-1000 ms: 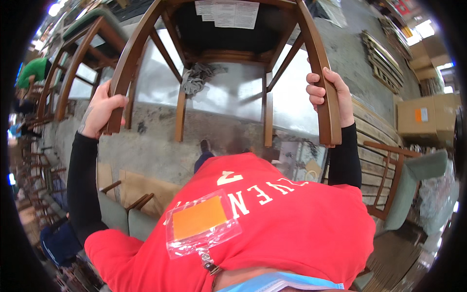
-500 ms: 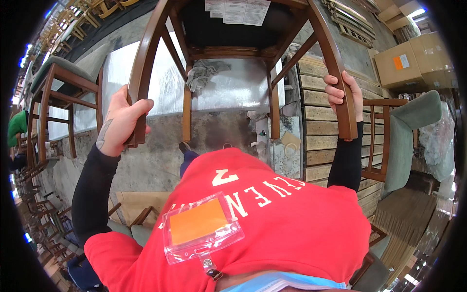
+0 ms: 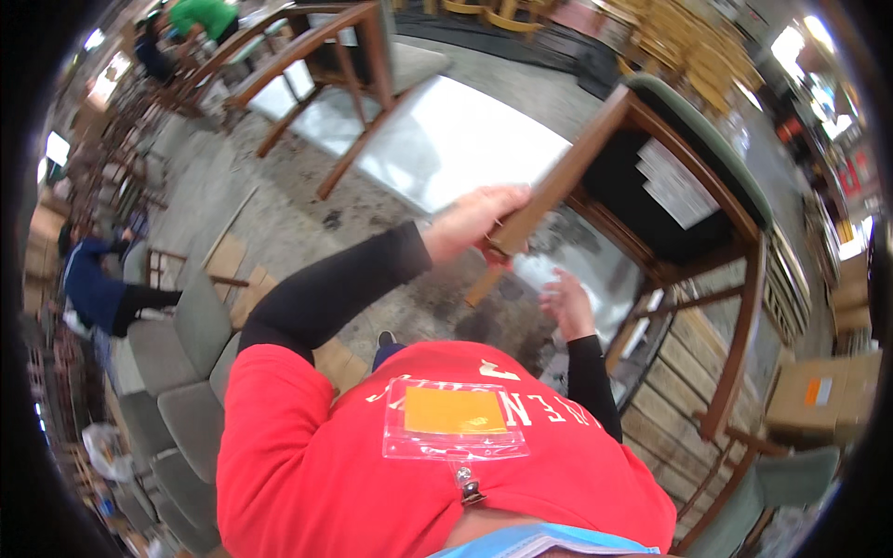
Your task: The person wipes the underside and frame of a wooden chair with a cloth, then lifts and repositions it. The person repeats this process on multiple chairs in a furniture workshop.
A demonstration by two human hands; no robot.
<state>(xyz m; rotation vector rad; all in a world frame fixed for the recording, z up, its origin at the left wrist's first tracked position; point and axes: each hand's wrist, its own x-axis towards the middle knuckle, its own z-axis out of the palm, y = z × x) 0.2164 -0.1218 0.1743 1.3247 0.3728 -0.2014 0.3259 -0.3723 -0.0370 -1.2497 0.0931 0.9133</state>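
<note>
A brown wooden chair (image 3: 651,219) is tipped over in front of me, its dark seat underside with white paper labels facing me. Green-grey upholstery shows along its far edge. My left hand (image 3: 473,219) is closed around the lower end of one of its legs. Below and to the right of that grip, my right hand (image 3: 569,303) is off the chair, with its fingers apart and slightly curled. It is somewhat blurred, and nothing shows in it. A low white, shiny-covered platform (image 3: 446,139) lies beneath and behind the chair.
Another wooden chair (image 3: 377,65) stands at the platform's far left. Grey upholstered chairs (image 3: 191,400) crowd the lower left, near a person in dark blue (image 3: 98,284). A person in green (image 3: 205,14) bends at the upper left. Wooden pallet slats (image 3: 684,381) and a cardboard box (image 3: 819,395) are at right.
The chair has swung and tilted to the right. My right hand has let go of its leg and moved inward; my left hand keeps its hold. The view has turned too.
</note>
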